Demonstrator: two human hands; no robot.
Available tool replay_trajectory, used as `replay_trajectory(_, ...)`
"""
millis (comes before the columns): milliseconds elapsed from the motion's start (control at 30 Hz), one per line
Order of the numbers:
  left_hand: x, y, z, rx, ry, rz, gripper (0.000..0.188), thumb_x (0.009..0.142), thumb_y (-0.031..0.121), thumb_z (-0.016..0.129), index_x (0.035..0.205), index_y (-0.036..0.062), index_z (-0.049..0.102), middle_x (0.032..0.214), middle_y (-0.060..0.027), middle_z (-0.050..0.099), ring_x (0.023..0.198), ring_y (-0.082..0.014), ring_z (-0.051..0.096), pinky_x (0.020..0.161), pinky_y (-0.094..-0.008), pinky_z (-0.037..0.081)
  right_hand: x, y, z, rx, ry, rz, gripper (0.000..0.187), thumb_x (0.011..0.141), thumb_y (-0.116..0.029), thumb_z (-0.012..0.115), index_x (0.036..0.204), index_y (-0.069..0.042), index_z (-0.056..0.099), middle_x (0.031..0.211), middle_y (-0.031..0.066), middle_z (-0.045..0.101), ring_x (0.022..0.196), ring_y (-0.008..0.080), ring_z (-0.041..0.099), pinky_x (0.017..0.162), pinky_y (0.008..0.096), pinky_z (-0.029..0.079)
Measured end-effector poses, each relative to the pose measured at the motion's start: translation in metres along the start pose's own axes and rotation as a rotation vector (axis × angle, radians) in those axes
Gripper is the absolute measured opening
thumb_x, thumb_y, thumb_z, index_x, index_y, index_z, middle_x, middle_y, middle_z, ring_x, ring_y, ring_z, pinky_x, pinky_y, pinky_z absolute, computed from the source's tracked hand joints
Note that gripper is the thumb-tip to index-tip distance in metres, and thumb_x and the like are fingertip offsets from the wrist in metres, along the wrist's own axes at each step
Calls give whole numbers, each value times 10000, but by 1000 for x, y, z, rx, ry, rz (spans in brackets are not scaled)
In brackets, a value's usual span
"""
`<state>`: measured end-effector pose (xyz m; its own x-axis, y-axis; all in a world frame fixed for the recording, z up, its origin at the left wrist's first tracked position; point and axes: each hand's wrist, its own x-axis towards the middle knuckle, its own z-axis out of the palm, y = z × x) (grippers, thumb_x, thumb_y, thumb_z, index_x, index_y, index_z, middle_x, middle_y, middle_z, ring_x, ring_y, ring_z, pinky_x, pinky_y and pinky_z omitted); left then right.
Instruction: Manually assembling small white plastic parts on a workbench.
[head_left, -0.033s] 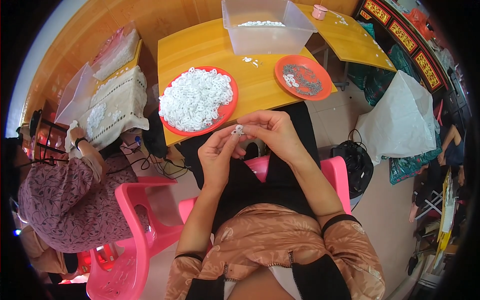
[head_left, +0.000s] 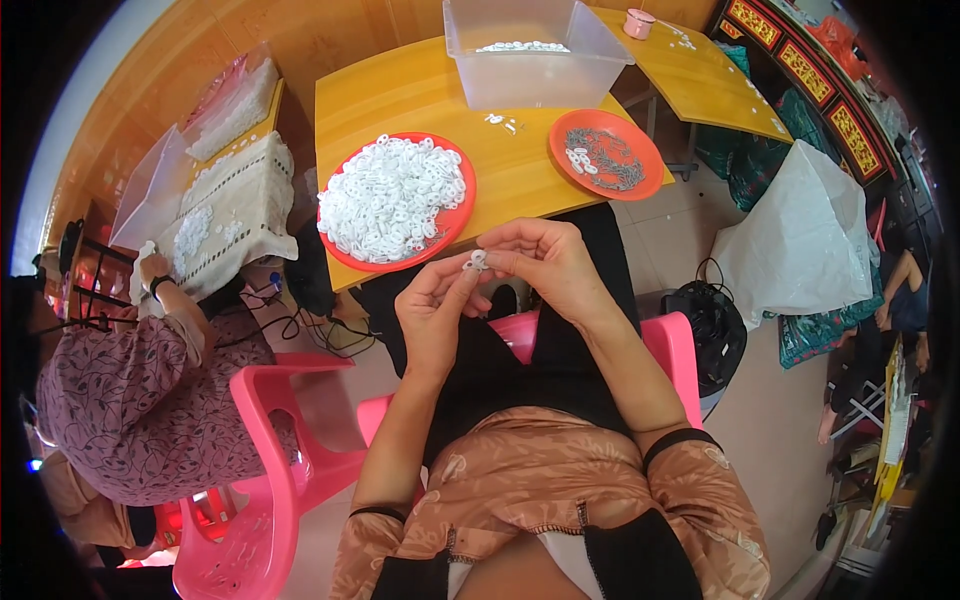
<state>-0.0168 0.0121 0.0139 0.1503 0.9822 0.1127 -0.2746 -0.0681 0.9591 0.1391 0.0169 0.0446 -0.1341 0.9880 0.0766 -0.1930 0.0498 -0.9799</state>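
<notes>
Above my lap, just off the table's front edge, both hands meet at a small white plastic piece (head_left: 477,260) with round holes. My left hand (head_left: 436,305) pinches it between thumb and fingers from the left. From the right, my right hand (head_left: 545,265) closes thumb and forefinger on the same piece; whether a metal pin is also in the fingers is too small to tell. Beyond my left hand, a red plate (head_left: 470,205) is heaped with similar white plastic pieces (head_left: 390,195). A shallow orange bowl (head_left: 655,160) at the right holds grey metal pins (head_left: 620,177) and several white pieces.
A clear plastic bin (head_left: 535,85) stands at the back of the yellow table (head_left: 370,95), with a few loose pieces before it. To the left, a person (head_left: 150,390) works at a cloth-covered table (head_left: 255,180). A pink chair (head_left: 290,470) and a white sack (head_left: 795,240) flank me.
Both hands have shifted very slightly, the right fingers a touch upward and the piece a little tilted. The rest looks the same.
</notes>
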Motion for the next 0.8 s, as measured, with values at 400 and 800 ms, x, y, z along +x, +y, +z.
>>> replay_trajectory(400,1,-3,-5,-220,-71,-122,89,862,93,589,882,8,573,794,-99,662,556,-106,580,487,-190,417,0,-4,-3,-15,11,-45,186,774,22,635,834,-14,463,754,76,635,677,80,605,609,195,462)
replay_trajectory(800,5,-9,-5,-84,-66,-70,68,849,67,598,879,15,565,788,-81,649,597,-82,560,536,-188,414,1,3,-7,-182,1,-57,245,778,16,647,811,-48,413,758,65,628,696,67,592,619,190,460)
